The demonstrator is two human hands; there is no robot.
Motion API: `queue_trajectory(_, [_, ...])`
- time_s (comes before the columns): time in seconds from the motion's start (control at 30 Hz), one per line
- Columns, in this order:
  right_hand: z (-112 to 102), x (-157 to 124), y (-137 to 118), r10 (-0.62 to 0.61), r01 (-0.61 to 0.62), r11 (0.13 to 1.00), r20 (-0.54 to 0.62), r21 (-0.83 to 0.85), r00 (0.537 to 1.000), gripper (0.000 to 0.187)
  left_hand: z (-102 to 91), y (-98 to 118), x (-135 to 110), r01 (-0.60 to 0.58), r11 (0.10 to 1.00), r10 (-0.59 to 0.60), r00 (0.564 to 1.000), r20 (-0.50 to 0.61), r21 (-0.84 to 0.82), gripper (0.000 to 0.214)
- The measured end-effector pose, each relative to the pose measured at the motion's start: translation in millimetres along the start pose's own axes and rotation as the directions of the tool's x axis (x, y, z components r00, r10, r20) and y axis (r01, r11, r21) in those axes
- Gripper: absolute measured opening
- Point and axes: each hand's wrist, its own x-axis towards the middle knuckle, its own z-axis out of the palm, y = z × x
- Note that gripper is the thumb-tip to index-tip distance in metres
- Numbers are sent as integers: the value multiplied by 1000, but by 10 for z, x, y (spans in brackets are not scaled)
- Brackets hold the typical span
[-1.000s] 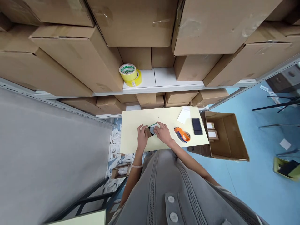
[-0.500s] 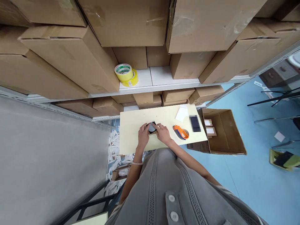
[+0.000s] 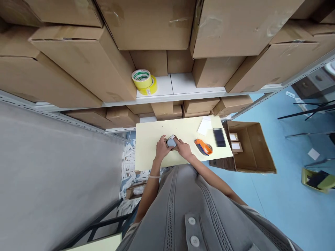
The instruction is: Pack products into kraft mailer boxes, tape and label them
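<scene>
On the pale yellow table [image 3: 149, 153], both hands hold a small brown cardboard box [image 3: 171, 142] with a pale rounded item showing in its open top. My left hand [image 3: 162, 149] wraps its left side with curled fingers. Closed on the box's right side is my right hand [image 3: 184, 150]. The box is tilted and looks lifted slightly off the table.
An orange tape dispenser [image 3: 203, 146], a dark phone [image 3: 219, 137] and a white paper [image 3: 204, 126] lie right of the hands. An open carton [image 3: 248, 148] stands on the blue floor at the right. Yellow tape rolls [image 3: 143, 81] sit on the shelf among stacked cartons.
The hands have drawn closer together around the small box and tilted it up; earlier it lay flatter on the table with the fingers spread over it.
</scene>
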Motion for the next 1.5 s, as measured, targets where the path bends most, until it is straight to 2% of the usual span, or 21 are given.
queue_trajectory(0.13, [14, 9, -7, 3, -3, 1000, 0, 12, 1000, 70, -54, 0, 38, -11, 989, -7, 992, 123, 145, 51])
queue_trajectory(0.23, [2, -3, -6, -4, 4, 1000, -5, 8, 1000, 74, -24, 23, 11, -26, 983, 10, 996, 93, 179, 52])
queue_trajectory(0.4, [-35, -47, -12, -36, 36, 999, -6, -16, 999, 86, 50, 73, -60, -5, 991, 4, 1000, 8, 131, 71])
queue_trajectory(0.57, [-80, -23, -59, 26, -24, 999, 43, -36, 999, 84, 58, 115, -68, -42, 994, 40, 999, 26, 102, 86])
queue_trajectory(0.67, [-90, 34, -99, 49, -48, 999, 32, -22, 998, 76, 50, 151, -81, -43, 991, 38, 998, 43, 126, 78])
queue_trajectory(0.77, [-81, 100, -125, 48, -48, 999, -1, -13, 999, 64, 40, 207, -120, -57, 971, 52, 998, 28, 231, 66])
queue_trajectory(0.9, [-59, 166, -107, 27, -26, 1000, -33, 16, 999, 59, -3, 290, -158, -155, 887, 182, 983, -22, 435, 51])
queue_trajectory(1.0, [-43, 195, -70, 8, -6, 999, -49, 46, 999, 61, -58, 334, -126, -257, 822, 272, 961, 46, 508, 47])
queue_trajectory(1.2, [5, 253, 6, 4, 1, 995, -45, 100, 999, 78, -114, 392, 9, -395, 733, 362, 916, 173, 554, 56])
queue_trajectory(1.27, [20, 267, 49, -16, 21, 991, -37, 132, 999, 82, -100, 399, 36, -394, 718, 345, 918, 198, 574, 56])
queue_trajectory(1.4, [24, 277, 141, -120, 116, 968, 3, 221, 993, 100, -36, 391, 92, -297, 734, 218, 955, 202, 611, 56])
queue_trajectory(1.5, [6, 279, 192, -132, 118, 955, 34, 272, 991, 109, 11, 378, 154, -274, 763, 165, 958, 233, 585, 62])
